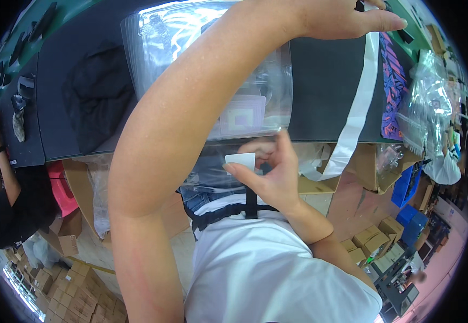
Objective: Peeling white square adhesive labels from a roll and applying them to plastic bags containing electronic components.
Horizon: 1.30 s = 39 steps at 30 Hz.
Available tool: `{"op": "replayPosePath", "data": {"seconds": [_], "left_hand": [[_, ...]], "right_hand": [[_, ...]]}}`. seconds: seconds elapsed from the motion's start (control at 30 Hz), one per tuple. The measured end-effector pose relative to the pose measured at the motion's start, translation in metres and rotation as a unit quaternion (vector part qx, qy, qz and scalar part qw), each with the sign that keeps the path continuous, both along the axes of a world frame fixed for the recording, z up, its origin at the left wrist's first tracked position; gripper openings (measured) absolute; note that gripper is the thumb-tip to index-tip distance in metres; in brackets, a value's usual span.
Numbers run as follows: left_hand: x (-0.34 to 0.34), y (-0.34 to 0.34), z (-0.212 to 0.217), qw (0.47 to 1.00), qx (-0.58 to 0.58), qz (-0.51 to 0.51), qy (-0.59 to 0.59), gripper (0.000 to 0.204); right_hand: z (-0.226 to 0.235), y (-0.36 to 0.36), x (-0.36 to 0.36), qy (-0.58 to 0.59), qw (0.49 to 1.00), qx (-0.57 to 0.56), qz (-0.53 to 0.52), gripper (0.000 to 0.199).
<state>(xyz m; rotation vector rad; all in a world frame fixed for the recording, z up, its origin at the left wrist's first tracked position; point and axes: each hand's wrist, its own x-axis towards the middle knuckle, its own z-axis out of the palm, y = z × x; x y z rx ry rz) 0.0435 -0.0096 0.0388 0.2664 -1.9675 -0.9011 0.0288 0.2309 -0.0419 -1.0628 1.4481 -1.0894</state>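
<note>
The left hand (336, 19) is at the top of the frame, right of the middle. Its arm comes up from the lower edge and crosses over to the right. The fingers lie close together, thumb stretched out flat, and they touch the top end of a long white strip (355, 113). I cannot tell if they pinch it. The strip hangs down over the front edge of the dark table (325, 91) and ends near the middle of the frame.

The right hand (269, 172) is in the middle, just below the table edge. Its thumb and fingers are clamped on a small white card (240, 160) - the card stands up and faces the camera. It is held just under the clear plastic bag (201, 48), which lies on the table at the top middle. Inside the bag a pale square sheet shows, but it is blurry.

There is little open room here. The big arm fills the middle, and the table edge is close to the person's body.

A black cloth (96, 91) lies on the table at the upper left. A heap of clear bags (430, 102) sits at the right edge. Below it is a blue bin (406, 185) - I cannot see what is in it. Brown boxes (371, 239) stand on the floor at the lower right, and more at the lower left. Another person in black (7, 204) sits at the left edge.
</note>
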Motion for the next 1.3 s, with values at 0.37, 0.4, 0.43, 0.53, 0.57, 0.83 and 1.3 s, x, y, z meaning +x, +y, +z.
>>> {"op": "replayPosePath", "data": {"seconds": [0.37, 0.4, 0.43, 0.53, 0.57, 0.83, 1.3], "left_hand": [[0.004, -0.002, 0.000, 1.000, -0.011, 0.009, 0.024, 0.042], [0.004, -0.002, -0.001, 1.000, -0.009, 0.011, 0.022, 0.042], [0.003, -0.002, -0.002, 1.000, 0.003, 0.005, 0.026, 0.042], [0.002, -0.002, -0.001, 1.000, 0.014, 0.007, 0.020, 0.042], [0.004, -0.002, 0.000, 1.000, 0.009, 0.019, 0.006, 0.041], [0.005, -0.010, -0.004, 0.999, -0.024, 0.028, 0.010, 0.040], [0.005, -0.008, 0.000, 0.999, 0.000, 0.015, 0.045, 0.044]], "right_hand": [[0.001, 0.015, -0.012, -0.207, 0.971, 0.094, 0.075, 0.035], [0.000, 0.018, -0.010, -0.173, 0.977, 0.076, 0.102, 0.031], [0.002, 0.019, -0.012, -0.174, 0.976, 0.077, 0.103, 0.031], [0.006, 0.019, -0.023, -0.174, 0.950, 0.200, 0.162, 0.032], [0.006, 0.019, -0.023, -0.241, 0.934, 0.219, 0.146, 0.033], [0.019, 0.035, -0.033, -0.226, 0.918, 0.169, 0.280, 0.028], [0.048, 0.014, -0.054, -0.269, 0.834, 0.013, 0.481, 0.060]]}}
